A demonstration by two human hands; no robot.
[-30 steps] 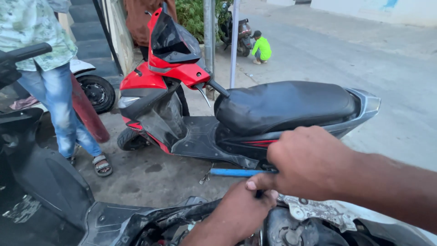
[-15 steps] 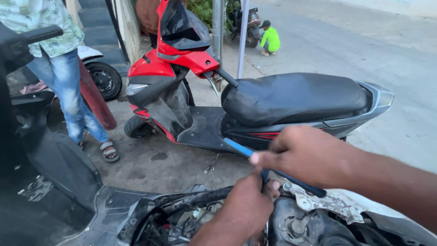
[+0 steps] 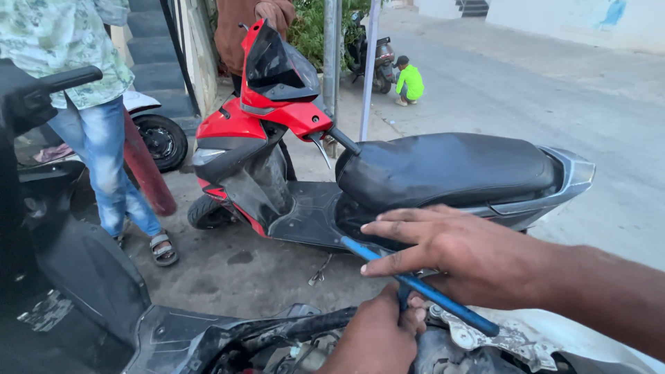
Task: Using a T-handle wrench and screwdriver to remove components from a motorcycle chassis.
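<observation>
My right hand (image 3: 460, 253) grips the blue crossbar of a T-handle wrench (image 3: 422, 288), fingers spread along it. My left hand (image 3: 377, 336) is closed round the tool's lower shaft, just above the opened body of a black scooter (image 3: 90, 312) in front of me. Exposed engine parts and a scraped metal bracket (image 3: 499, 339) lie under the hands. The tip of the tool is hidden by my left hand.
A red and black scooter (image 3: 388, 173) is parked just beyond. A person in jeans and sandals (image 3: 104, 138) stands at the left by a red cylinder (image 3: 142, 166). Another person (image 3: 239, 21) stands behind. A crouching person in green (image 3: 409, 82) is on the road.
The blue bar has swung from lying flat to slanting down to the right. My right hand has turned with it, and the view has dropped slightly.
</observation>
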